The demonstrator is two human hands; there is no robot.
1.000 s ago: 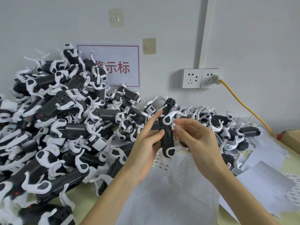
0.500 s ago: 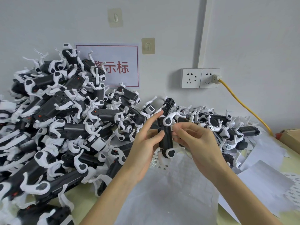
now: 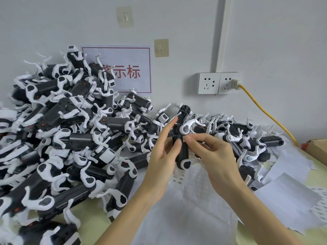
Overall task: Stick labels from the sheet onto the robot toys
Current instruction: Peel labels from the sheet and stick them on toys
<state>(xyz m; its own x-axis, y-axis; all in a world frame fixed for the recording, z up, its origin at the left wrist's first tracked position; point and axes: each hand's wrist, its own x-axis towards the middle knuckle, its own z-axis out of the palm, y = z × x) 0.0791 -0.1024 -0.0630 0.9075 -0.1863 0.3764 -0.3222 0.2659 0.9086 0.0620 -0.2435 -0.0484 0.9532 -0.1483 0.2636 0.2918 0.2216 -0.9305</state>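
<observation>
A black-and-white robot dog toy [image 3: 183, 151] stands upright in the air above the label sheet [image 3: 185, 206]. My left hand [image 3: 163, 160] holds its black body from the left, thumb on the body and index finger stretched up along it. My right hand [image 3: 210, 156] comes from the right and pinches a small white label [image 3: 184, 138] against the upper part of the body. The sheet lies flat below my hands; a few printed labels [image 3: 177, 179] show near its far edge.
A big heap of the same toys [image 3: 70, 131] fills the left and runs along the wall to a smaller pile [image 3: 247, 138] at the right. Loose backing papers [image 3: 286, 197] and a cardboard box [image 3: 318, 147] lie right. A yellow cable [image 3: 269, 114] hangs from the wall socket [image 3: 219, 83].
My right hand has moved a little left and down, bringing the label from beside the toy's white leg onto its black body. The left hand has kept its hold on the toy.
</observation>
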